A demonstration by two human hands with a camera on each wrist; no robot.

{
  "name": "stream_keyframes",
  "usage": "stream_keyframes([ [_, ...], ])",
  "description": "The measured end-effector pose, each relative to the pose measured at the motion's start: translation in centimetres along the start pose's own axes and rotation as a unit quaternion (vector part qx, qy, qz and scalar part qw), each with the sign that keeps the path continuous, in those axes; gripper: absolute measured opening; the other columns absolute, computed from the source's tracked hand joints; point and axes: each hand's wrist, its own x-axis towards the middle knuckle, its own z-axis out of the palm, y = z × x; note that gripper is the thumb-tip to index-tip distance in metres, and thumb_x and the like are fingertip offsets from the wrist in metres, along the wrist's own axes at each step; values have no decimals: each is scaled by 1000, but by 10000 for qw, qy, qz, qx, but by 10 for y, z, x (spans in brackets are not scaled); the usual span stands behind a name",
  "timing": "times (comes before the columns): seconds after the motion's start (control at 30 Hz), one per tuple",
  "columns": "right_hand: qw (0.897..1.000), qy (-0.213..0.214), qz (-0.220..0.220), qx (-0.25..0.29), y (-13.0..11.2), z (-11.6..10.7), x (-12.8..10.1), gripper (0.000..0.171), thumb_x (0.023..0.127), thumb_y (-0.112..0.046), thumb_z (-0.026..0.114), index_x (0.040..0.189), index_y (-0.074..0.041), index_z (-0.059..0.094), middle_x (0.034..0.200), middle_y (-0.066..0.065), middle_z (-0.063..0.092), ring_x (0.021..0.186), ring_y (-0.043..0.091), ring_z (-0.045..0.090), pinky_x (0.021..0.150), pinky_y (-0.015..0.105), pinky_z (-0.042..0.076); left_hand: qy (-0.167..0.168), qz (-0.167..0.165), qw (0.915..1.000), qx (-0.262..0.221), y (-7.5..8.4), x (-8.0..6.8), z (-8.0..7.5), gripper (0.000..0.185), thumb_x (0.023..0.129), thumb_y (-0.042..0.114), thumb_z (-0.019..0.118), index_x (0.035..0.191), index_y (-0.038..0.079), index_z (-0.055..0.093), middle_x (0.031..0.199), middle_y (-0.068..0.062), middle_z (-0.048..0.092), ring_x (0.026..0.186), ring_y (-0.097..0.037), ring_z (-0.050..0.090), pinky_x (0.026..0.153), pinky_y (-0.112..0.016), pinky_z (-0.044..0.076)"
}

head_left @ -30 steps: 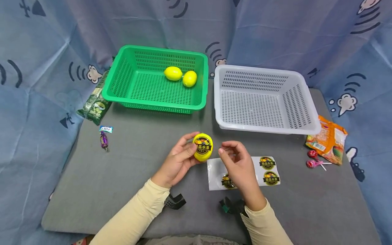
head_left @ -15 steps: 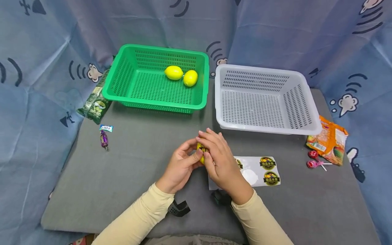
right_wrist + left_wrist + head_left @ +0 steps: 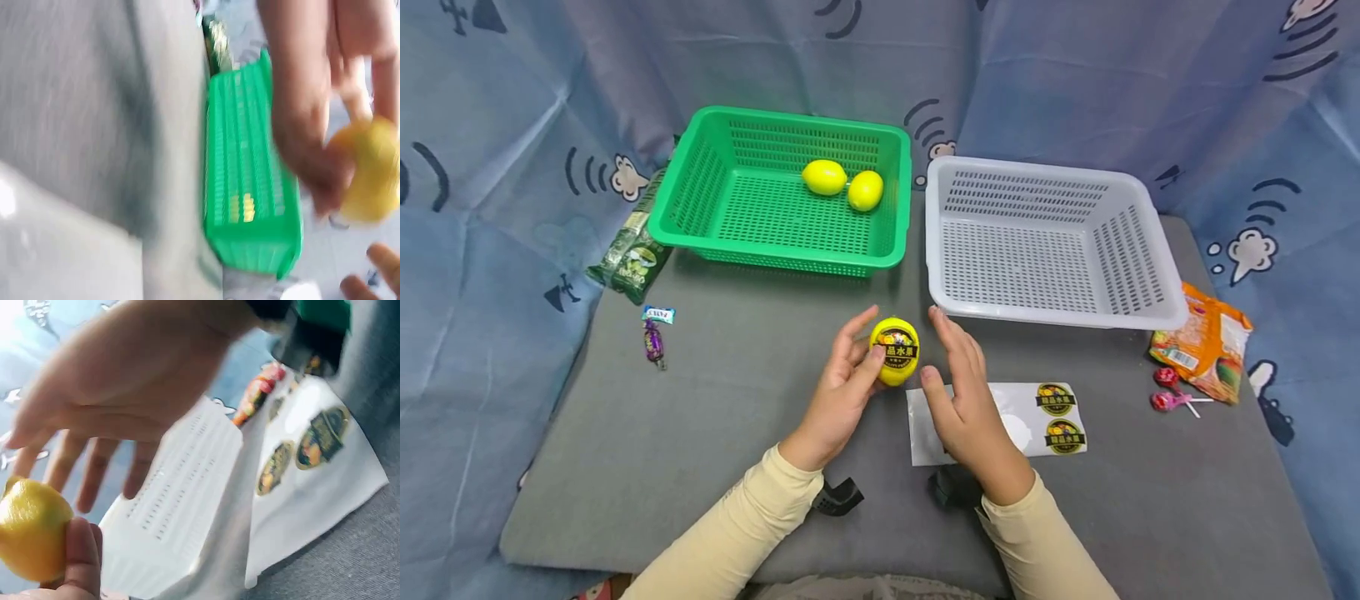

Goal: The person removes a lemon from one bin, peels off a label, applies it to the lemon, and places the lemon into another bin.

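Note:
My left hand (image 3: pixel 838 392) holds a yellow lemon (image 3: pixel 895 351) above the grey table, thumb and fingers curled round it. A round black-and-gold sticker (image 3: pixel 897 349) sits on the lemon's front. My right hand (image 3: pixel 962 392) is just right of the lemon, fingers straight, holding nothing. Under that hand lies a white sticker sheet (image 3: pixel 1000 421) with two stickers (image 3: pixel 1054 398) left at its right end. In the left wrist view the lemon (image 3: pixel 31 528) is at the lower left with the right hand (image 3: pixel 125 400) spread above it. The blurred right wrist view shows the lemon (image 3: pixel 369 172).
A green basket (image 3: pixel 778 192) with two lemons (image 3: pixel 842 182) stands at the back left, a white basket (image 3: pixel 1048 242) at the back right. Snack packets (image 3: pixel 632 250) (image 3: pixel 1206 342), a sweet (image 3: pixel 655 342) and lollipops (image 3: pixel 1172 396) lie near the table's sides.
The right hand pressed on the lemon's sticker half a second ago and has now drawn back to the right, open. The left hand has lifted the lemon slightly.

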Motion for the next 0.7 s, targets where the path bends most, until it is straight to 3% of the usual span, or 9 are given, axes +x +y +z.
stream_keyframes([
  [0.07,9998,171,-75,-61,-7,4,1,56,114,-21,46,165,-4,33,169,15,33,153,39,27,117,67,24,-100,171,9997,135,-2,-1,3,49,115,13,41,163,8,29,143,-23,53,111,-17,62,88,-27,52],
  [0.2,9987,291,-149,-380,-15,18,3,53,113,-13,44,164,-4,35,166,18,37,150,41,33,118,61,24,-269,504,9983,70,-7,-1,11,42,116,12,35,155,-4,35,147,-24,47,114,-15,59,92,-26,51],
  [0.33,9947,420,-313,-886,-13,27,5,54,113,-18,41,164,-1,33,159,22,44,144,42,40,119,58,26,-256,689,9972,134,-11,-2,12,42,116,13,37,152,-8,40,153,-21,44,122,-15,56,100,-26,48],
  [0.5,9914,438,-580,-1085,-7,30,6,58,114,-26,36,162,6,30,157,24,47,140,44,44,116,59,30,-284,931,9945,388,-15,-2,10,43,115,10,42,155,-6,40,154,-22,45,129,-18,53,107,-28,45],
  [0.6,9919,415,-536,-1072,-7,31,4,60,113,-24,39,163,7,25,157,23,47,140,45,45,114,61,31,-246,1004,9936,464,-16,-2,9,43,114,6,44,155,-6,40,155,-23,45,130,-18,54,108,-28,45],
  [0.7,9909,425,-405,-1212,-8,32,1,58,110,-20,43,163,2,31,155,22,49,137,44,47,111,64,33,-215,1054,9926,561,-17,-3,9,44,112,3,46,156,-6,41,153,-24,47,127,-18,56,105,-27,47],
])
